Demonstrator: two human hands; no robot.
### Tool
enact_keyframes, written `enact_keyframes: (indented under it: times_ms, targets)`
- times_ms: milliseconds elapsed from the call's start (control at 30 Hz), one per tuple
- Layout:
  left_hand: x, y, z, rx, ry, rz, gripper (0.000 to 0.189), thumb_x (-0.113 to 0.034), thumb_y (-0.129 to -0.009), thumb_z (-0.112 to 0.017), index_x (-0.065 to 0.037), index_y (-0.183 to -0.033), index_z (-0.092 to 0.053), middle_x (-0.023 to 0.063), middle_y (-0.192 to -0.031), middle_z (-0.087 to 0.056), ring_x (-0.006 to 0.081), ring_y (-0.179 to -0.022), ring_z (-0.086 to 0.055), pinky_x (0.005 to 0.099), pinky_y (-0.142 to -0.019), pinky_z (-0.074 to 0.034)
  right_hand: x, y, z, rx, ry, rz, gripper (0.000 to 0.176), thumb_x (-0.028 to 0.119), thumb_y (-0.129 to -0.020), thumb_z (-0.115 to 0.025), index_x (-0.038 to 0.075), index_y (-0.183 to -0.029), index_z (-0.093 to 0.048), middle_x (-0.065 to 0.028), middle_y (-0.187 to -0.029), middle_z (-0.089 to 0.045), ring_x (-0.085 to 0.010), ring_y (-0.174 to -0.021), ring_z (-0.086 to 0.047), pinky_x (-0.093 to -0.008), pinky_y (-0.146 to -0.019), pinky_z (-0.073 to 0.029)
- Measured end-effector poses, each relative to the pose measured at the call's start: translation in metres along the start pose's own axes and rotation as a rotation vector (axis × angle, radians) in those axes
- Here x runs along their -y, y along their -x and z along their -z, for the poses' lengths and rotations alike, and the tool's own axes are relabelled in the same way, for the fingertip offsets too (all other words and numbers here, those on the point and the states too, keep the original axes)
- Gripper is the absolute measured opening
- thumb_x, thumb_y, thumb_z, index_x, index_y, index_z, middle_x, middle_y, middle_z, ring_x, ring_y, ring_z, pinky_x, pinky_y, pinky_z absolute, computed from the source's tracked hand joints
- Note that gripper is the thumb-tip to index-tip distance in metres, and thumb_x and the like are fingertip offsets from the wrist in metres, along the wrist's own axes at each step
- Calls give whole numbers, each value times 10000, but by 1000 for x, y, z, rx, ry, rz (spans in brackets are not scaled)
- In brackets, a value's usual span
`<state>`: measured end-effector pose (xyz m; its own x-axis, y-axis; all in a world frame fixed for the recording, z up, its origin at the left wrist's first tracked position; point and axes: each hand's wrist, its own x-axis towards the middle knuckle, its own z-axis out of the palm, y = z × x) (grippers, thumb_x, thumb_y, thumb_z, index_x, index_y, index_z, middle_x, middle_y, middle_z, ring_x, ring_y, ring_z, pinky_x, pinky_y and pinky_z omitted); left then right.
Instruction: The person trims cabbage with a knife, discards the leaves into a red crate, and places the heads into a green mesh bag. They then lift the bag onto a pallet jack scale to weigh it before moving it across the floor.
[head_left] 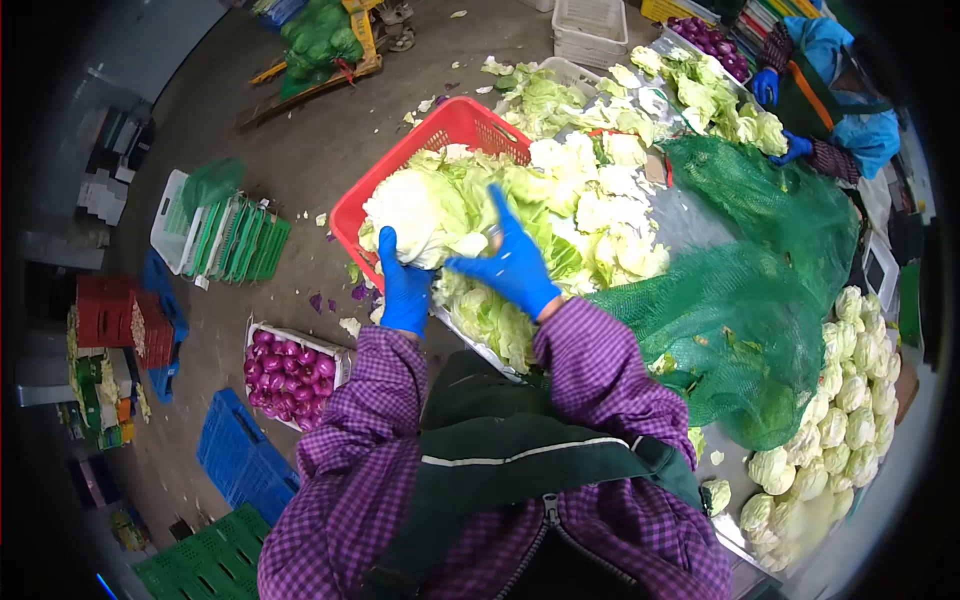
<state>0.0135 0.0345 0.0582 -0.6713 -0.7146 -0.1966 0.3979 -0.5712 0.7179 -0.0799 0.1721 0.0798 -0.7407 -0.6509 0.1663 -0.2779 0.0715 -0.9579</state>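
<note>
Both my hands wear blue gloves. My left hand (403,285) grips the near side of a pale cabbage head (410,212) that lies among loose green leaves in a red plastic crate (440,128). My right hand (510,262) rests on the leaves beside that head, fingers spread apart, touching it from the right. The crate stands tilted on the edge of a metal table (690,225), and cabbage leaves (600,215) are heaped over it.
Green net sacks (745,290) cover the table's right. Trimmed cabbages (835,420) line its right edge. Another person in blue gloves (770,88) works at the far end. A crate of purple cabbages (293,372), blue and green crates lie on the floor at left.
</note>
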Motion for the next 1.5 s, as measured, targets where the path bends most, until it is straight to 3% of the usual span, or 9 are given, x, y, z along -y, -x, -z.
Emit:
enact_keyframes:
  times_ms: [133,467,600,700,833,967,1000,1233,1500]
  targets:
    - [-5,8,-21,38,115,199,715,-556,-837,-509,-82,-1353,-364,118,-1328,-453,307,-1196,-463,482,-993,-382,-33,2,6,-83,37,-154,648,151,-625,-771,132,-1230,-539,-29,-658,-532,-132,-640,-546,-291,-673,-481]
    - [-31,19,4,39,258,387,747,-633,-797,-410,-174,-1383,-347,89,-1401,-382,330,-1261,-389,528,-1018,-333,-111,-95,31,-393,-363,-392,448,22,-645,-733,15,-1077,-615,-53,-937,-654,-130,-823,-593,-265,-758,-488]
    - [-25,18,38,10,14,334,654,-476,-842,-499,-120,-1370,-349,125,-1370,-412,318,-1228,-435,496,-1000,-375,-93,-100,27,-178,18,-295,973,275,-653,-804,17,-1405,-243,-207,-1204,-557,-289,-1075,-566,-336,-884,-449]
    - [-24,8,43,25,-291,269,720,-304,-786,-681,-69,-1366,-324,132,-1286,-473,268,-1174,-481,383,-953,-431,-60,-54,24,-171,72,-106,747,323,-748,-739,29,-1343,-396,-148,-1161,-592,-212,-921,-608,-316,-769,-486]
    - [-4,-3,21,158,-1003,105,966,-323,-645,-821,-12,-1376,-271,189,-1319,-411,266,-1203,-440,359,-981,-394,-34,18,31,178,-464,-551,562,349,-824,-664,39,-1260,-491,-17,-931,-573,-63,-594,-456,-226,-482,-416]
    - [10,-1,-6,468,-1329,-191,994,-375,-547,-857,-9,-1332,-369,190,-1253,-470,299,-1153,-463,385,-960,-402,-57,49,48,14,-256,-712,557,316,-836,-641,34,-1282,-463,-66,-973,-596,-118,-671,-539,-272,-572,-472]
    - [16,-2,-14,495,-1474,-325,986,-386,-521,-863,-15,-1314,-407,187,-1225,-491,313,-1124,-478,399,-949,-405,-72,58,45,-132,-29,-403,486,261,-836,-620,41,-1247,-482,-133,-996,-623,-226,-766,-614,-336,-684,-496]
    - [65,-1,-60,596,-1579,-681,1075,-464,-496,-844,-68,-1364,-347,189,-1280,-449,359,-1212,-370,452,-1042,-277,-64,87,68,-103,343,-303,252,227,-835,-578,98,-1050,-552,-192,-880,-628,-362,-812,-612,-420,-696,-487]
    - [70,-7,-59,664,-1458,-510,1033,-376,-539,-836,-21,-1352,-307,192,-1358,-337,356,-1256,-313,448,-1054,-260,-46,78,77,-103,485,-258,163,221,-869,-515,95,-972,-529,-188,-777,-622,-377,-722,-609,-460,-633,-473]
